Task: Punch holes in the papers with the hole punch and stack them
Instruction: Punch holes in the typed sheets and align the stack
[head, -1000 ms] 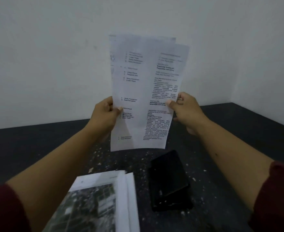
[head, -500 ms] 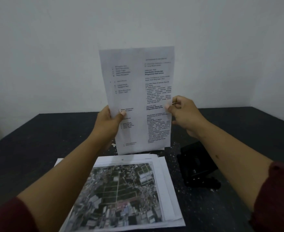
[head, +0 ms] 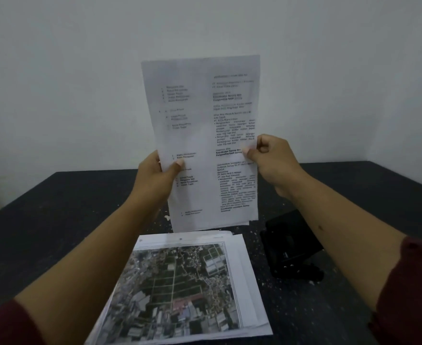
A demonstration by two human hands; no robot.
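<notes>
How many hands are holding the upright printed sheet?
2. The left hand pinches the left edge of the sheet; the right hand pinches its right edge. More sheets may be hidden behind it.

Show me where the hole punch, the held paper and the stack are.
hole punch [head: 290, 250]: head view, its black top.
held paper [head: 205, 135]: head view, middle of the sheet.
stack [head: 180, 290]: head view, the aerial photo on top.

Prob. office desk, printed docs [head: 205, 145], hole punch [head: 292, 250]
</notes>
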